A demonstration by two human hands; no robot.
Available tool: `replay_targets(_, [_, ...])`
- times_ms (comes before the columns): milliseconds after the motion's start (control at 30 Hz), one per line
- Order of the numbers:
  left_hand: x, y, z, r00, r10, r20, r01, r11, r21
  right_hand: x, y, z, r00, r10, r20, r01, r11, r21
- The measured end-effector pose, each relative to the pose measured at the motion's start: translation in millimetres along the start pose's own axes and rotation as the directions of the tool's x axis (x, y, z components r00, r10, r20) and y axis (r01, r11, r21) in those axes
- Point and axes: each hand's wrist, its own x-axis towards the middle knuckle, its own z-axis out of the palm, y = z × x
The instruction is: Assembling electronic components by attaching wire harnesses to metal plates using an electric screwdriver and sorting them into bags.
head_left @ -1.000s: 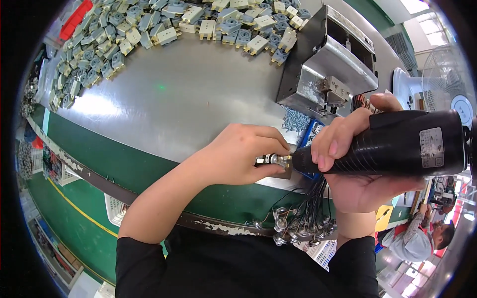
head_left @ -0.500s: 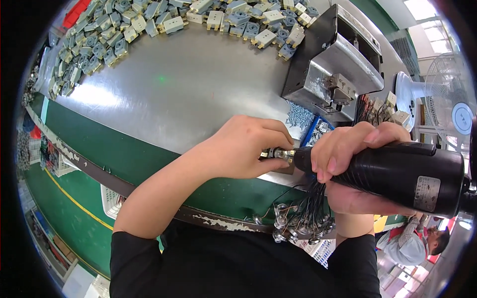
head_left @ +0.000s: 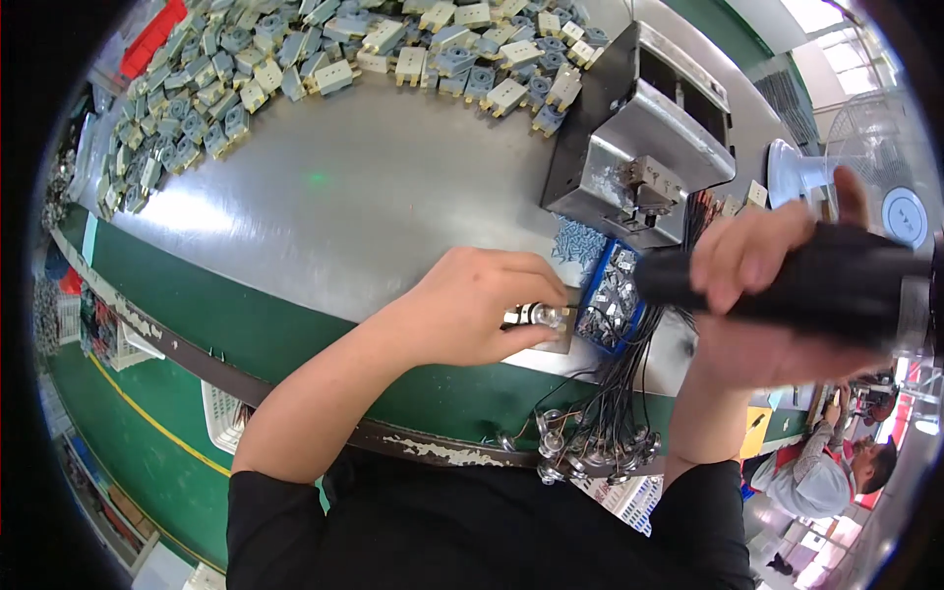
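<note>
Low over the near edge of the steel tabletop, my left hand (head_left: 482, 305) pinches a small round part (head_left: 544, 315) with a white-and-black body and a shiny end, between thumb and fingers. My right hand (head_left: 752, 285) is wrapped round a black power screwdriver (head_left: 836, 285), smeared by motion. The tool's nose is apart from the small part and sits over a blue tray (head_left: 594, 291) of small metal pieces. Below the tray hangs a bundle of black wires (head_left: 629, 379), with round metal-rimmed parts (head_left: 580, 447) at their ends.
A heap of grey-and-cream sockets (head_left: 393, 44) with brass tabs spreads along the far side. A metal fixture (head_left: 644, 128) stands to the right, with loose blue screws (head_left: 578, 241) before it. Beyond are a red bin (head_left: 154, 39), a fan (head_left: 900, 216) and another person (head_left: 811, 482).
The screwdriver, in my right hand, has pulled away from the small part, moving up and right. The blue tray now shows more fully. My left hand keeps its pinch with little movement.
</note>
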Motion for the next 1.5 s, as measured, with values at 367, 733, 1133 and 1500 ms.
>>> replay_targets(367, [2.6,7.6,-1.0,0.998,-0.052,0.025,0.054,0.997,-0.061,26.4,12.8,-35.0,0.868,-0.124,-0.481,-0.078,0.922,-0.379])
replay_targets(733, [5.9,5.9,-2.3,0.999,-0.04,0.022,0.042,0.996,-0.073,29.4,22.3,-37.1,0.865,-0.105,-0.49,-0.128,0.899,-0.419])
replay_targets(1133, [1.9,7.7,-0.6,0.999,-0.04,0.026,0.041,0.997,-0.066,22.2,18.1,-31.9,0.892,-0.075,-0.446,-0.144,0.888,-0.437])
replay_targets(1500, [-0.9,7.1,-5.1,0.995,-0.094,0.019,0.095,0.994,-0.055,-5.3,8.3,52.5,0.902,0.208,-0.378,-0.268,0.957,-0.113])
